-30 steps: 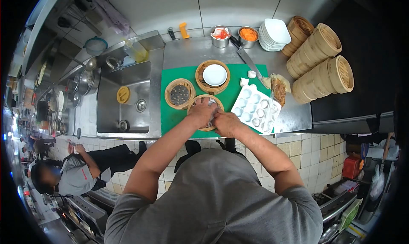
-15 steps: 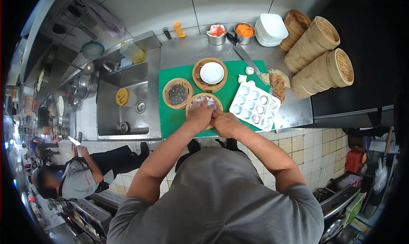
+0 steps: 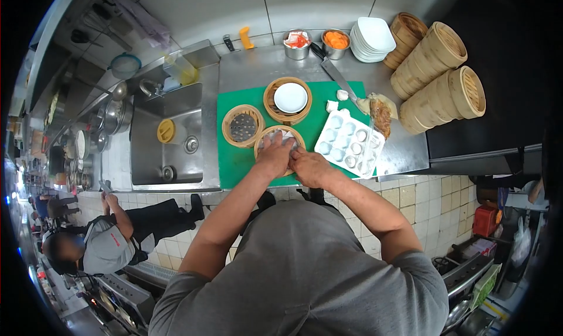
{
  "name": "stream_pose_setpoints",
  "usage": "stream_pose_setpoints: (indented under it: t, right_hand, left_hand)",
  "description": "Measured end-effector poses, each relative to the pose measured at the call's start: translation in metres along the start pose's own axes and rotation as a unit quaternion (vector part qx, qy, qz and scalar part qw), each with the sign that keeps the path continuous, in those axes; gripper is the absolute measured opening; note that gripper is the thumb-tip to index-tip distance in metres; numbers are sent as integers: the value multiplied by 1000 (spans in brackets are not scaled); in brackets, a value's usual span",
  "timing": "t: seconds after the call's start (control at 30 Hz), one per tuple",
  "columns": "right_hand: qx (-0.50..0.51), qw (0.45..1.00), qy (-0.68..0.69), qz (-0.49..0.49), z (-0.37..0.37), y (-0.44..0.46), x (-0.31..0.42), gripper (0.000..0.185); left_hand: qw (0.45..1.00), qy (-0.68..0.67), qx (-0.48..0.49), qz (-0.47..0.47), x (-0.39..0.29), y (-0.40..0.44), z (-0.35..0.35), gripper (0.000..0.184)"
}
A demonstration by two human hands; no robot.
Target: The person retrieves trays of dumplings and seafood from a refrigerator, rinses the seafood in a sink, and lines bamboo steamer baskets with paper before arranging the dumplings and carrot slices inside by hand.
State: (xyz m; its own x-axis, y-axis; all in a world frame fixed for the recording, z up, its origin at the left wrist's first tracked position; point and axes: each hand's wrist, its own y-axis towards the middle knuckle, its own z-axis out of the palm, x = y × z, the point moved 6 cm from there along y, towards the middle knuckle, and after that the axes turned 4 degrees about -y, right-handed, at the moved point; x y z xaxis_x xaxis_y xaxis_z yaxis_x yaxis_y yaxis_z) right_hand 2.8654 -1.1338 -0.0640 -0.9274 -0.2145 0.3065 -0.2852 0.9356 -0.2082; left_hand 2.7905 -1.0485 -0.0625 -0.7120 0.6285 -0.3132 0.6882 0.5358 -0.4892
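Bamboo steamer point(image 3: 258, 146) holds white material point(image 3: 286, 135) beneath the hands point(image 3: 274, 157).

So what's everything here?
Mat: 1, green, counter
Open steamers: 3, tan, mat
Dish: 1, white, farthest steamer
Tray: 1, white, mat's right
Lumps: 2, white, behind tray
Knife: 1, black-handled, mat's far edge
Food slab: 1, brown, beside tray
Tubs: 2, silver, by wall
Plates: one stack, white, beside tubs
Steamer stacks: 3, tan, counter's right
Sink: 1, silver, left
Nearby co-worker: 1, grey-shirted, left
Clutter: uncountable, mixed, edges
Left hand, right hand: 2, bare, nearest steamer
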Motion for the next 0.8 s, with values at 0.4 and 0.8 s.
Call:
stream_pose_setpoints:
  t: [0.4,0.8]
  right_hand:
    - [-4,1000,-3,26,-4,-6,5,38]
    - [18,999,8,42,0,1,4,33]
  left_hand:
    - [999,42,18,23,-6,2,-5,74]
    - [998,20,-42,47,11,-13,8,63]
